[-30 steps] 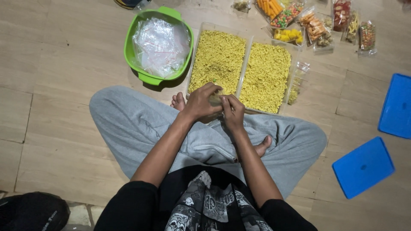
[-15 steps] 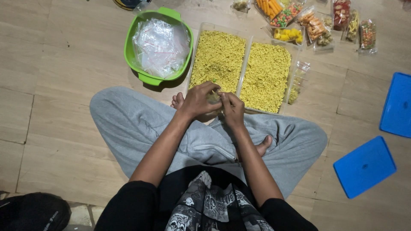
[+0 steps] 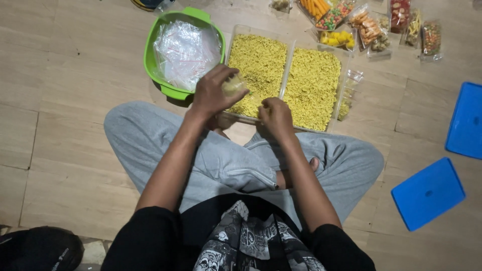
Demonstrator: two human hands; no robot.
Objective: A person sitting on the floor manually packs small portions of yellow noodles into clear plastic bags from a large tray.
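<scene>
Inside the left hand grip sits a small clear bag of yellow snack, fingers curled narrow around it, held just above the near edge of the left clear tray. Right hand grip is closed into a loose fist just right of the bag, at the tray's near rim; whether it holds anything cannot be told. Green tub of plastic bags lies just left of the left grip.

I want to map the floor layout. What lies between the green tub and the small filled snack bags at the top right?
In the head view, two clear trays of yellow snack lie side by side between the green tub and the snack bags.
</scene>
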